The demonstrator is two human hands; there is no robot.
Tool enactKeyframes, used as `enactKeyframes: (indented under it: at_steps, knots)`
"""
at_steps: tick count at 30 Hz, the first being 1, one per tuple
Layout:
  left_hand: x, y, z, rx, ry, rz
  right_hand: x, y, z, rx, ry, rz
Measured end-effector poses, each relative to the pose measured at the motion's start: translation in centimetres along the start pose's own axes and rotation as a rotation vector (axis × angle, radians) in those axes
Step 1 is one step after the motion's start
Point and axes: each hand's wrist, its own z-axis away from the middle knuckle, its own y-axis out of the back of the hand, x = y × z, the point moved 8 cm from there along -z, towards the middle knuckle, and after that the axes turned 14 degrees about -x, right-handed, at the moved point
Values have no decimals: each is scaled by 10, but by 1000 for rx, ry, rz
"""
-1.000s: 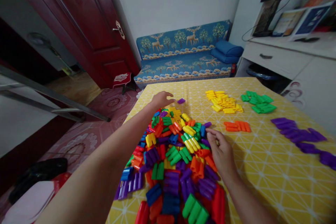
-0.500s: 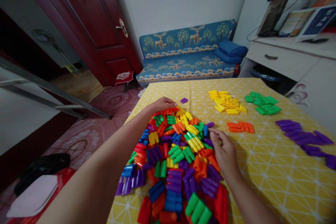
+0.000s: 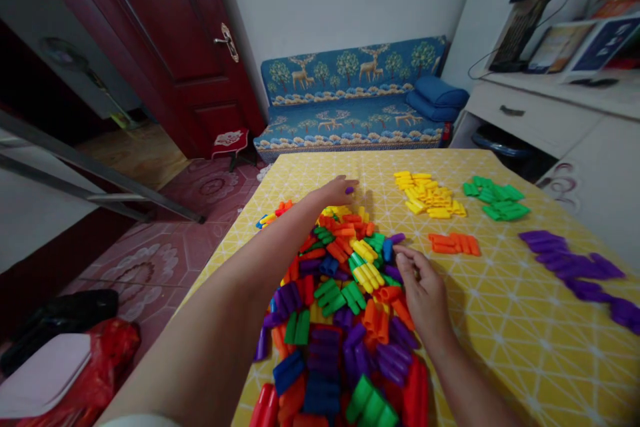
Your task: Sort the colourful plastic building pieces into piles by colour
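Observation:
A mixed pile of plastic bullet-shaped building blocks (image 3: 353, 297) in red, orange, yellow, green, blue and purple lies on the table. My left hand (image 3: 341, 191) is beyond the pile's far edge, its fingers closed around a small purple block (image 3: 349, 191). The left forearm crosses over the pile and hides part of its left side. At the pile's right edge rests my right hand (image 3: 423, 283), loosely curved with the fingers slightly apart. Its fingertips are beside a blue block (image 3: 388, 250), and no block shows inside it.
Sorted groups lie to the right: yellow blocks (image 3: 429, 195), green blocks (image 3: 495, 197), orange blocks (image 3: 454, 243) and purple blocks (image 3: 575, 267). They share the yellow patterned tablecloth (image 3: 500, 347). A blue sofa (image 3: 345, 123) stands behind, with a white cabinet (image 3: 560, 120) at right.
My left hand has moved right and farther from me, off the pile's far edge, and taken hold of the purple block that lay there. The right hand has stayed nearly in place.

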Motion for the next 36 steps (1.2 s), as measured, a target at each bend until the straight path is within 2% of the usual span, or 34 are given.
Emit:
enactKeyframes:
  at_steps: [4, 8, 11, 14, 16, 18, 20, 22, 25, 29, 34, 36]
  knots:
    - [7, -20, -12, -91, -65, -12, 3, 3, 0, 5, 13, 2]
    - [18, -13, 12, -157, -123, -16, 2, 12, -2, 67, 56, 21]
    - [38, 2, 55, -83, -238, -4, -2, 13, -7, 75, 132, 100]
    - [62, 7, 116, 39, -354, 94, -5, 1, -15, -55, 228, 207]
    - [73, -3, 159, 99, -366, 141, -6, -8, -18, -169, 271, 268]
    - [80, -23, 194, 130, -339, 170, -6, -13, -19, -245, 288, 281]
    - [81, -42, 222, 211, -263, 188, -6, -14, -18, -278, 273, 243]
    - [83, -60, 239, 276, -213, 183, -5, -13, -17, -290, 239, 161]
    - [83, -77, 249, 364, -170, 181, -2, -10, -14, -251, 202, 29]
    - [80, -83, 249, 476, -138, 170, 4, -5, -13, -164, 158, -73]
    - [79, -85, 249, 510, -152, 124, -12, -17, -10, -283, 261, 88]
    - [79, -86, 250, 522, -159, 122, -26, -18, -4, -280, 342, 156]
